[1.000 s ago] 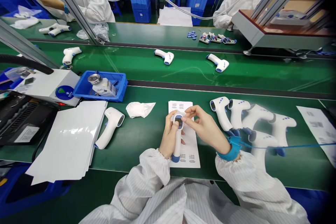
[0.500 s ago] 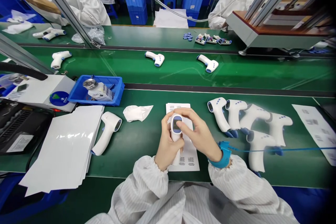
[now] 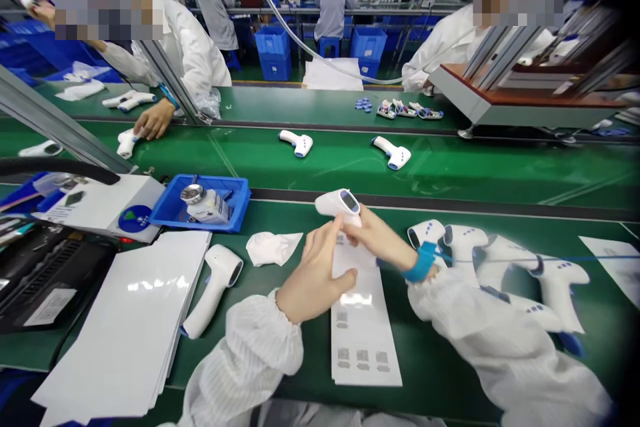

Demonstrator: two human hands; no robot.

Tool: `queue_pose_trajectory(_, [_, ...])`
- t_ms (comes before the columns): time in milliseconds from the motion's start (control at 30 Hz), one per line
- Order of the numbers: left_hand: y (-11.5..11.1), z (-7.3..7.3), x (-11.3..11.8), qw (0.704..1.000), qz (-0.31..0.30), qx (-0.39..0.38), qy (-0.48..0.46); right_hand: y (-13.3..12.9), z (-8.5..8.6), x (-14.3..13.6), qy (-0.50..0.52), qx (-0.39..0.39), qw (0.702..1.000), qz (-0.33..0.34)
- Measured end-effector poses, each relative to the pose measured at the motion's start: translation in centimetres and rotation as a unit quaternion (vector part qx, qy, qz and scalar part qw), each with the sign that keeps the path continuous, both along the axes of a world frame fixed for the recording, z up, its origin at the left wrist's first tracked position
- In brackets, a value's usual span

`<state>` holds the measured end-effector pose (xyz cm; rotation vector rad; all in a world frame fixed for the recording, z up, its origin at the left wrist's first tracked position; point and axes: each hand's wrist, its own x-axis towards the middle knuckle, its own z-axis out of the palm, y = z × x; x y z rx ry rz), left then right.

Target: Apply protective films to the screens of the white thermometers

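Observation:
A white infrared thermometer (image 3: 334, 203) with a dark screen is in my right hand (image 3: 383, 238), whose fingers wrap its lower part above the far end of a printed label sheet (image 3: 365, 340). My left hand (image 3: 316, 275) is over the sheet with its fingers apart, the fingertips close to the thermometer's underside. A blue band (image 3: 423, 261) circles my right wrist. Another white thermometer (image 3: 214, 290) lies left of my left hand. Several more thermometers (image 3: 563, 273) lie at the right, partly behind my right sleeve.
At the left are a stack of white sheets (image 3: 125, 320), a blue tray (image 3: 240, 207) with a bottle, and a crumpled tissue (image 3: 273, 248). Thermometers (image 3: 393, 152) lie on the green belt (image 3: 345, 167). Another person's hand (image 3: 156, 119) touches one at the far left.
My right hand has carried the thermometer forward and tilted it sideways. My left hand has let go and opened. The view has tipped up, and another person's hand has reached the belt.

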<state>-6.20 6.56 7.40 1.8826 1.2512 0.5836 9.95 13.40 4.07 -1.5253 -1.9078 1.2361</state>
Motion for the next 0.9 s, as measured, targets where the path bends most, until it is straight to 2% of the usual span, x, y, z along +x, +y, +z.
queue_pose_trajectory(33, [1.7, 0.7, -0.8, 0.996, -0.015, 0.004, 0.085, 2.5, -0.5, 0.0, -0.093, 0.043, 0.994, -0.025])
queue_pose_trajectory(100, [5.9, 1.7, -2.2, 0.971, -0.023, 0.017, 0.239, 7.6, -1.4, -0.1, -0.157, 0.095, 0.981, -0.064])
queue_pose_trajectory(200, [13.7, 1.7, -4.1, 0.945, 0.031, 0.047, 0.323, 14.2, -2.5, 0.1, -0.190, 0.140, 0.965, -0.111])
queue_pose_trajectory(267, [19.0, 0.9, -5.5, 0.928, 0.076, 0.054, 0.361, 17.4, -3.0, 1.0, -0.216, 0.155, 0.948, -0.174])
queue_pose_trajectory(333, [23.5, -0.3, -7.2, 0.911, 0.111, 0.062, 0.391, 19.7, -3.4, 2.5, -0.241, 0.151, 0.922, -0.264])
queue_pose_trajectory(433, [28.5, -2.1, -9.5, 0.894, 0.141, 0.090, 0.415, 22.0, -3.8, 5.1, -0.263, 0.113, 0.885, -0.368])
queue_pose_trajectory(500, [31.0, -3.2, -10.6, 0.889, 0.146, 0.109, 0.420, 22.9, -3.9, 6.9, -0.264, 0.085, 0.879, -0.387])
queue_pose_trajectory(600, [34.2, -4.6, -11.6, 0.890, 0.137, 0.121, 0.418, 22.5, -3.7, 9.1, -0.244, 0.056, 0.906, -0.342])
queue_pose_trajectory(667, [36.1, -5.2, -11.9, 0.896, 0.118, 0.116, 0.413, 20.6, -3.4, 10.3, -0.217, 0.047, 0.934, -0.280])
queue_pose_trajectory(767, [38.4, -5.9, -12.4, 0.904, 0.090, 0.091, 0.408, 14.7, -2.9, 11.6, -0.167, 0.033, 0.970, -0.175])
queue_pose_trajectory(800, [38.8, -6.0, -12.6, 0.905, 0.086, 0.081, 0.408, 12.3, -2.7, 11.9, -0.139, 0.018, 0.982, -0.125])
queue_pose_trajectory(833, [39.1, -6.2, -12.7, 0.906, 0.084, 0.070, 0.409, 9.8, -2.5, 12.1, -0.082, -0.012, 0.996, -0.039])
queue_pose_trajectory(867, [39.2, -6.2, -12.8, 0.906, 0.086, 0.060, 0.409, 7.4, -2.4, 12.3, -0.047, -0.040, 0.998, 0.020])
queue_pose_trajectory(900, [39.1, -6.2, -12.9, 0.907, 0.090, 0.050, 0.409, 5.3, -2.2, 12.5, -0.038, -0.068, 0.996, 0.050])
